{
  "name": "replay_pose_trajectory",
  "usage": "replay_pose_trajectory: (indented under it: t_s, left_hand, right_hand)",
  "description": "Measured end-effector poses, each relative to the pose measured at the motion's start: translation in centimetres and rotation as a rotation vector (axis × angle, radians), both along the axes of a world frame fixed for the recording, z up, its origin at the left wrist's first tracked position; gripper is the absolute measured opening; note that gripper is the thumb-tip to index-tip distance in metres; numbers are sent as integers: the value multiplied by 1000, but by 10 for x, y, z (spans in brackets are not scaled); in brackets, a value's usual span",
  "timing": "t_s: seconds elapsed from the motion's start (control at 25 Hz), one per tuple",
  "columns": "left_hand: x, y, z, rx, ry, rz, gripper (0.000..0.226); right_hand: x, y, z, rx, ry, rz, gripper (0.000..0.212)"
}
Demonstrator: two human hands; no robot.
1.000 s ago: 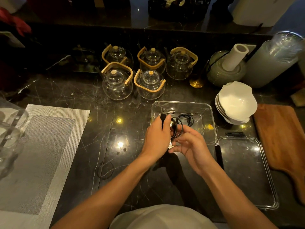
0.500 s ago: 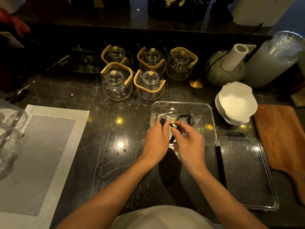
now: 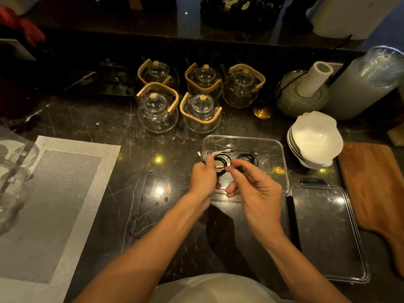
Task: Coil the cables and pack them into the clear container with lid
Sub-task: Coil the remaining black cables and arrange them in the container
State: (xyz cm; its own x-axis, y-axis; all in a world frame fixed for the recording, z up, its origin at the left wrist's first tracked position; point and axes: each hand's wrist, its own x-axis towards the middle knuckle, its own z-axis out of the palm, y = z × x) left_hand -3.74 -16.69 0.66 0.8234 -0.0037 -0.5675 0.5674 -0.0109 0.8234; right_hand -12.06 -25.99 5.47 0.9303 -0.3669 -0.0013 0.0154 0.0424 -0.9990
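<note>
A clear container (image 3: pixel 242 139) stands open on the dark marble counter. Inside it lie a white coiled cable (image 3: pixel 220 152) at the back left and a black coiled cable (image 3: pixel 249 158) at the back right. Over the container's left part my left hand (image 3: pixel 204 178) grips a black coil (image 3: pixel 223 161), with a silver plug sticking up past my fingers. My right hand (image 3: pixel 253 186) pinches the black plug end (image 3: pixel 239 169) of that same cable. The clear lid (image 3: pixel 325 232) lies flat to the right of the container.
Several glass teapots (image 3: pixel 157 110) with wooden handles stand behind the container. Stacked white bowls (image 3: pixel 314 141) and a wooden board (image 3: pixel 376 184) sit on the right. A grey placemat (image 3: pixel 50 204) lies on the left, glassware at its far edge.
My right hand has drawn back to the right, now pinching the cable's plug end. My left hand stays on the coil, and the silver plug now shows above it.
</note>
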Motion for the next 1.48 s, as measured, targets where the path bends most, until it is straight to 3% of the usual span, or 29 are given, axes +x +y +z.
replay_pose_trajectory:
  t_s: [0.12,0.24,0.36,0.48,0.6,1.0,1.36,1.48]
  left_hand:
    - [4,-2,10,-157,-24,117,47]
    - [1,0,18,-263,-89,99,40]
    - [-6,2,24,-149,-265,-120,44]
    - [-8,4,28,-11,-394,-306,40]
    - [-11,7,30,0,-451,-390,33]
    - [-9,17,15,100,-370,-315,34]
    - [-4,13,16,29,-150,-390,33]
    - [-7,9,15,55,-182,-381,30]
  right_hand:
    - [-7,0,8,109,8,28,29]
    - [5,-14,8,375,197,-74,24]
    - [23,-32,3,583,411,-97,6]
    - [33,-36,-7,668,578,-44,7]
    - [37,-31,-19,619,655,-17,15]
    - [33,-34,-28,645,445,368,33]
    - [27,-29,-39,633,356,264,24]
    - [27,-26,-40,541,308,222,24]
